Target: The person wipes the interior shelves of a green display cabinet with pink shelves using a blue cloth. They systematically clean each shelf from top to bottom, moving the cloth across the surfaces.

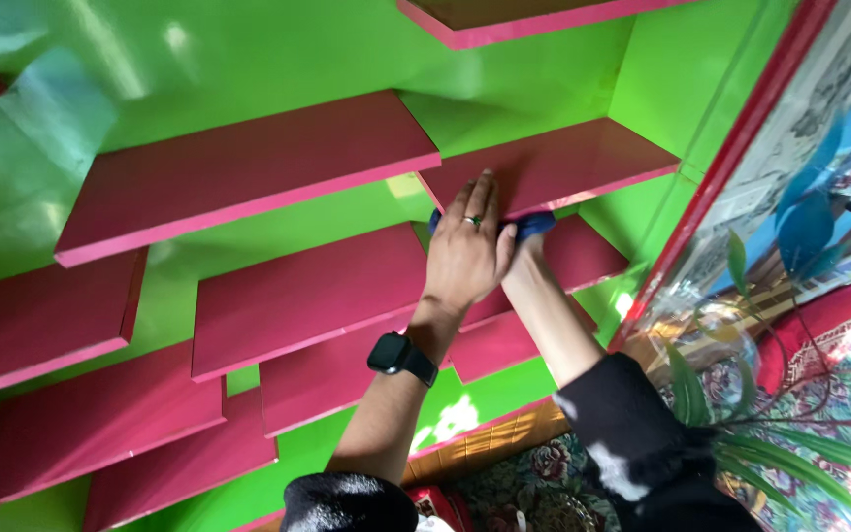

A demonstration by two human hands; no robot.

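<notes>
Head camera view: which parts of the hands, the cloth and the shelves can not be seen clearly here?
- right hand: head view, mostly hidden behind the left hand; its grip cannot be told.
- blue cloth: only small parts show beside the hands.
- red shelf: its front edge is covered where the hands lie.
- top shelf: cut off by the upper edge.
- framed picture: cut off at right.

Left hand [469,251] flat on the glossy pink wall shelf [554,163], covering the right hand. Blue cloth [536,226] bunched beneath (right hand mostly hidden). Green wall [248,69] behind.
</notes>
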